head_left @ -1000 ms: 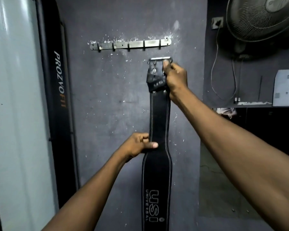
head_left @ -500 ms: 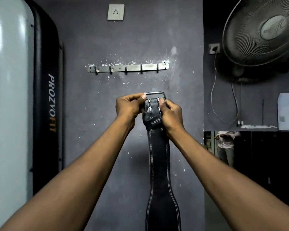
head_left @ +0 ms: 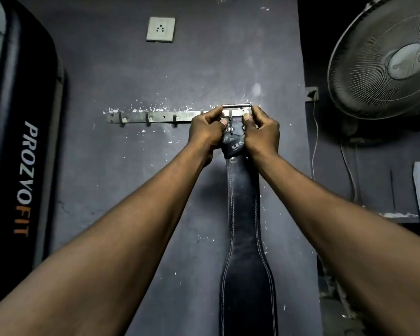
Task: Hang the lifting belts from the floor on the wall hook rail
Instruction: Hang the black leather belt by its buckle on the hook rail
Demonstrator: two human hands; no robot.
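A black leather lifting belt [head_left: 244, 214] with white stitching hangs straight down against the dark wall. Its steel buckle [head_left: 236, 106] is held up at the right end of the metal hook rail [head_left: 155, 116]. My left hand [head_left: 205, 132] grips the buckle's left side and my right hand [head_left: 261, 132] grips its right side. The rail's right end and its last hooks are hidden behind my hands and the buckle. Three bare hooks show on the rail's left part. I cannot tell whether the buckle sits on a hook.
A black padded bench labelled PROZVOFIT [head_left: 26, 180] stands upright at the left. A wall socket [head_left: 160, 29] sits above the rail. A wall fan [head_left: 388, 59] with a hanging cord [head_left: 313, 141] is at the right, above a shelf edge [head_left: 403, 215].
Both hands have raised the buckle from below the rail up to the rail's right end. One second ago my left hand held the belt's middle; it now grips the buckle.
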